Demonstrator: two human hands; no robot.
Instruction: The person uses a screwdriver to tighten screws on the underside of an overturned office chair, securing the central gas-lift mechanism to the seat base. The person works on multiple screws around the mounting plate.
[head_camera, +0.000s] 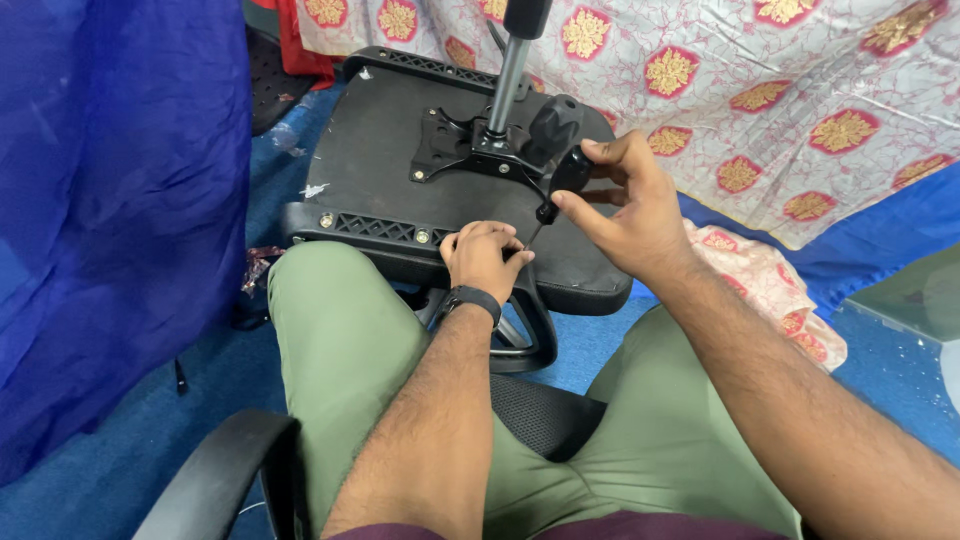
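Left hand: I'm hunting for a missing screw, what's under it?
The left hand rests on the upturned chair seat, at the screwdriver tip. Whatever is beneath the fingers is covered.

Screwdriver (562, 180) above upturned seat (380, 160), between hands

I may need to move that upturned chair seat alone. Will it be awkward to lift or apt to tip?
Probably top-heavy: the metal post stands up from the chair seat. The seat looks rigid, and its slotted edge should offer grip. It rests across the knee, so it may tip if the left hand lets go.
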